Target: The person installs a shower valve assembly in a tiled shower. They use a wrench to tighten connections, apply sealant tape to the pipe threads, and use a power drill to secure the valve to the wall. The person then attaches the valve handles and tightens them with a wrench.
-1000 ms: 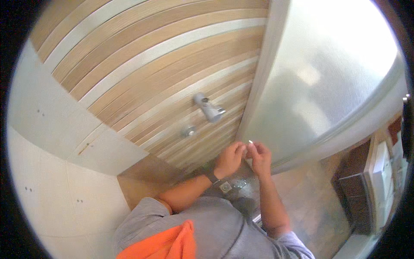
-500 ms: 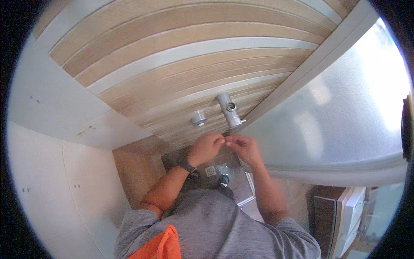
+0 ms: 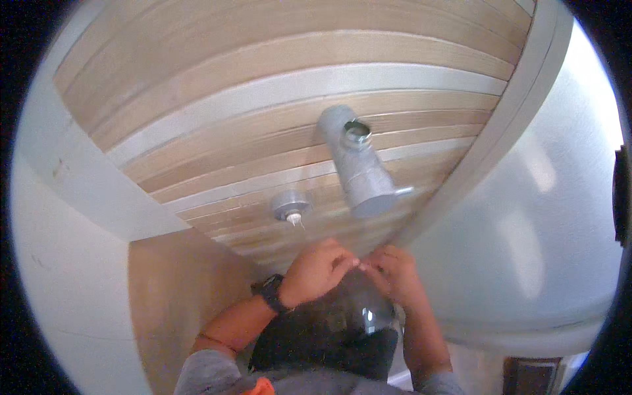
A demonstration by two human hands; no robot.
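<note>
My left hand (image 3: 321, 271), with a dark watch (image 3: 271, 293) on its wrist, meets my right hand (image 3: 395, 273) low in front of the wall. Both are closed, thumbs and fingertips pinched together and almost touching. What they pinch, if anything, is too small to make out. Above them a grey metal tap body (image 3: 365, 174) juts from the wall, with a round threaded opening (image 3: 357, 133) on top and a thin lever at its end. To its left is a round metal wall fitting (image 3: 288, 203) with a white tip, from which a fine white strand hangs.
Beige and white striped tiles (image 3: 263, 85) cover the wall ahead. A frosted panel (image 3: 520, 224) in a pale frame stands close on the right, and a pale wall (image 3: 72, 283) on the left. Below my hands is a dark, wet-looking floor.
My view has come down and closer, so the tap body and wall fitting appear larger. My hands sit lower in the picture, still pinched together.
</note>
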